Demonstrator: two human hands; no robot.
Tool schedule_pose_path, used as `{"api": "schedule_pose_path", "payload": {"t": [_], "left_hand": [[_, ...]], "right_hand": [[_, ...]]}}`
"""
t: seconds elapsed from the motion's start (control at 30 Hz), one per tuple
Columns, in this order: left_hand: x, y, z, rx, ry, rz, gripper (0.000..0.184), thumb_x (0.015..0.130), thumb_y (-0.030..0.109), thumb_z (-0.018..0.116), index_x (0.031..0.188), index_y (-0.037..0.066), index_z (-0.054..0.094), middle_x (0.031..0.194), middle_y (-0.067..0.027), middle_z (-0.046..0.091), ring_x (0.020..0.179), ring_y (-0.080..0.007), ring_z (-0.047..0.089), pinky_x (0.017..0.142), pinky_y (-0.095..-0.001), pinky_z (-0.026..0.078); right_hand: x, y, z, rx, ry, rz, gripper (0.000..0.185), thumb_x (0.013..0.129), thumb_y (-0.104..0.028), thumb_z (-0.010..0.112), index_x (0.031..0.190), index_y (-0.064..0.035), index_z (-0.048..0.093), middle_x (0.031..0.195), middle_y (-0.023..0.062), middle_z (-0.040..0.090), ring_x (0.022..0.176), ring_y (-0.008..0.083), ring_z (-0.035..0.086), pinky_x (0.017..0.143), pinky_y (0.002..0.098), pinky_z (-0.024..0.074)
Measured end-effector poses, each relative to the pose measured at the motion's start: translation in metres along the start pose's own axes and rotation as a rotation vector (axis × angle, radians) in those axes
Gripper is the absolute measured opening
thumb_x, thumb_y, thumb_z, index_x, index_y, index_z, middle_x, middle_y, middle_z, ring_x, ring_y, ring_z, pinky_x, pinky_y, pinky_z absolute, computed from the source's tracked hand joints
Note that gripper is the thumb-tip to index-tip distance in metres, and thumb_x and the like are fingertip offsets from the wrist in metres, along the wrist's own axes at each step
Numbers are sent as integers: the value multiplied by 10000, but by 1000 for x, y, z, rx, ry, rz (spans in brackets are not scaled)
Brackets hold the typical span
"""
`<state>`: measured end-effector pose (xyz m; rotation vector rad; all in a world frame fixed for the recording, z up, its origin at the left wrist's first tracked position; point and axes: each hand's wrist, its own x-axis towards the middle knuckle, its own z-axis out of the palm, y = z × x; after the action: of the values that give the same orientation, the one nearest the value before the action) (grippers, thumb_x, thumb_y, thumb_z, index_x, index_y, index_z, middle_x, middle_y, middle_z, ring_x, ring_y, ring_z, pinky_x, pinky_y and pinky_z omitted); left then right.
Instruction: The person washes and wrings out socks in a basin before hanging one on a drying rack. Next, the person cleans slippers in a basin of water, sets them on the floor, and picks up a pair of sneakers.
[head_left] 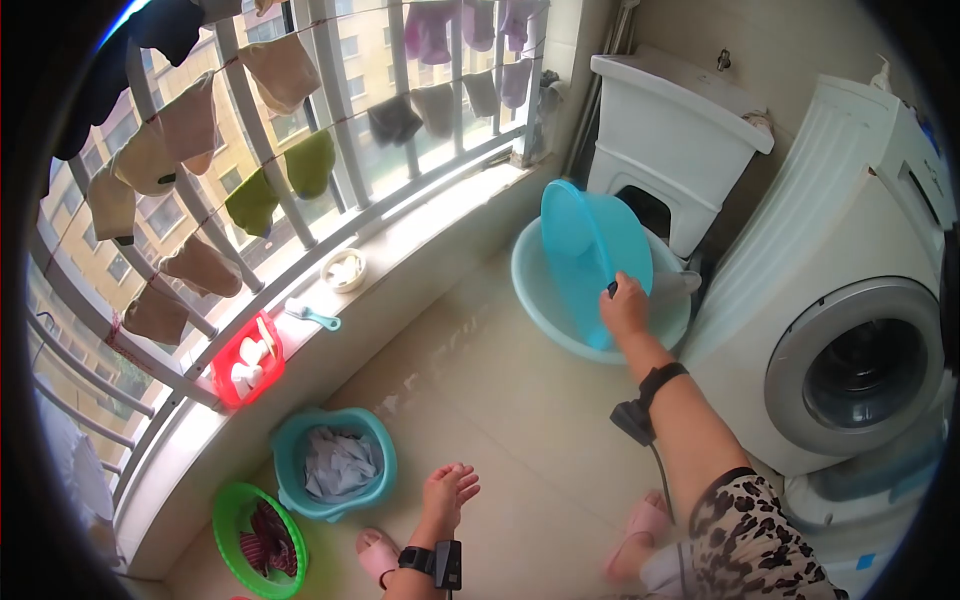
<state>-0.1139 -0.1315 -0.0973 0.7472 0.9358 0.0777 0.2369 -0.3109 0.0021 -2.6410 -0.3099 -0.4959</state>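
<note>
My right hand (626, 304) grips the rim of a bright blue plastic basin (622, 235), which is tipped up on its side. That basin stands partly inside a larger pale blue tub (535, 315) on the floor. A grey-white object (676, 284) shows at the tub's right side; its kind I cannot make out. Low over the floor, my left hand (449, 494) is empty with its fingers apart. Nearest to it is a teal basin (384, 455) holding light grey cloth (342, 463). Beside that, a green basket (225, 545) contains dark red striped cloth (268, 540).
A washing machine (740, 330) stands at the right, near a white sink (665, 140). On the window ledge are a red basket (225, 385), a blue-handled brush (313, 315) and a small bowl (344, 270). Socks (310, 163) hang along the window bars.
</note>
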Motion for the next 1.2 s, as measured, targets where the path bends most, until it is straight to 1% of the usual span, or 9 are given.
{"api": "schedule_pose_path", "payload": {"t": [0.13,0.2,0.33,0.43,0.57,0.73,1.0,1.13,1.2], "left_hand": [[7,-8,-5,15,-33,-7,108,841,92,569,930,38,542,955,-118,599,812,-221,616,689,-336,544],[9,-12,-8,25,-53,-12,144,838,120,585,945,42,529,963,-126,595,828,-232,611,700,-346,543],[6,-10,-6,12,12,-22,68,844,83,558,900,45,556,950,-114,601,810,-229,617,688,-334,544],[10,-12,-5,14,28,-22,74,844,84,560,906,45,554,949,-116,604,812,-230,619,687,-337,545],[16,-18,-6,38,22,-35,105,843,86,564,936,41,543,947,-113,606,815,-230,620,684,-338,546],[9,-19,16,85,-14,-60,111,848,94,557,945,41,539,941,-103,602,815,-216,618,685,-330,545],[12,-10,62,95,-189,-38,179,865,159,577,992,44,528,974,-97,589,835,-207,612,706,-322,537],[20,-9,102,188,-361,45,379,882,271,574,1158,38,458,1141,-122,524,1003,-227,553,799,-356,499],[20,-6,131,244,-427,94,487,890,323,563,1250,38,402,1236,-134,473,1101,-246,505,852,-374,472]], "right_hand": [[3,6,8,43,60,68,262,756,-203,648,936,-41,548,934,183,537,832,373,584,721,441,485],[4,13,16,44,77,187,296,755,-244,653,946,-36,563,924,187,542,832,369,583,732,437,483],[10,47,27,102,144,318,318,741,-275,656,906,-12,583,892,206,577,825,358,588,754,436,477],[10,69,7,219,194,413,294,733,-241,652,861,14,584,835,206,604,719,324,611,645,414,503],[6,104,-23,791,154,786,265,729,-180,650,854,41,573,748,139,592,501,242,572,407,341,471],[-25,104,-43,1010,172,761,250,702,-142,676,836,34,560,695,114,564,452,208,540,357,338,456],[-45,109,-114,1107,109,765,284,718,-148,683,909,23,560,737,108,580,518,202,561,412,338,445],[-88,105,-136,1253,130,853,289,728,-138,671,935,13,536,770,112,581,559,214,567,435,348,447],[-120,120,-131,1250,35,920,298,730,-135,666,950,9,526,789,108,583,584,217,571,454,357,454]]}}
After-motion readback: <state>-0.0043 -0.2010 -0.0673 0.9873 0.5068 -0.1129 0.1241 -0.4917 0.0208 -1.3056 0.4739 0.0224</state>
